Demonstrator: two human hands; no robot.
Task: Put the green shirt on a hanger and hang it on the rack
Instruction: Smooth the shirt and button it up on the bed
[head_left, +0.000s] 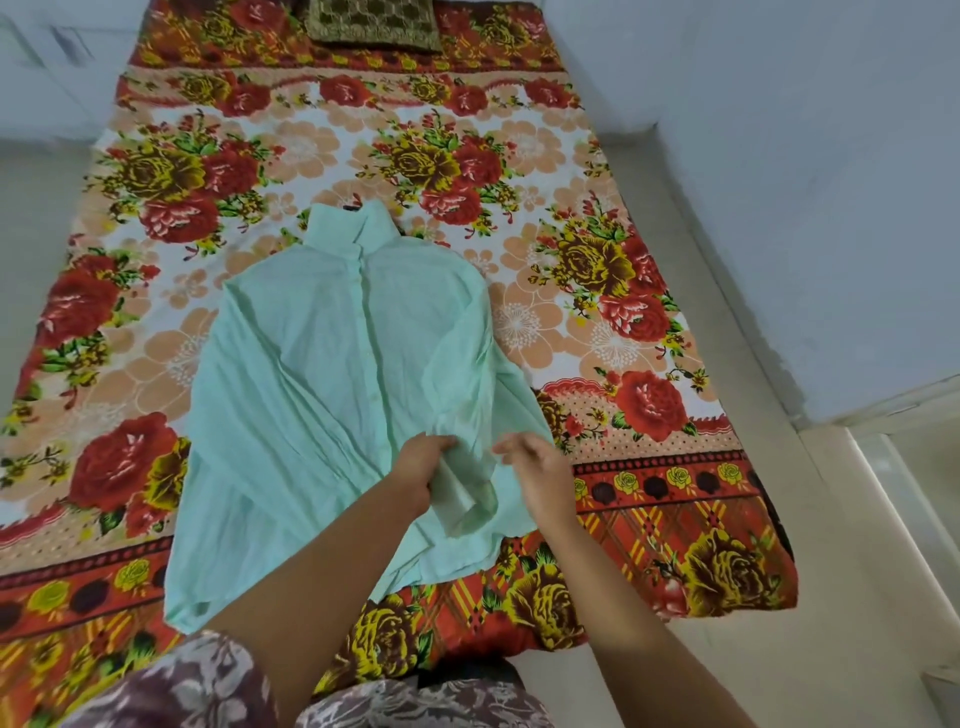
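My pale mint-green button-front cotton shirt (332, 364) lies spread flat, collar away from me, on the bed's red-and-yellow floral printed sheet (623, 270). My left hand (423, 462) is closed, pinching a fold of the shirt's cuff near the lower hem. My right hand (535, 467), blurred, hovers just beside it with fingers loosely curled, gripping nothing. A dark patterned cushion (371, 23) sits at the bed's far end.

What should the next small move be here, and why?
Probably lift the green shirt by its collar to fit a hanger. It lies buttoned and flat on the floral bedsheet; the left hand grips a sleeve cuff near the hem, the right hand hovers open, and no hanger is visible.
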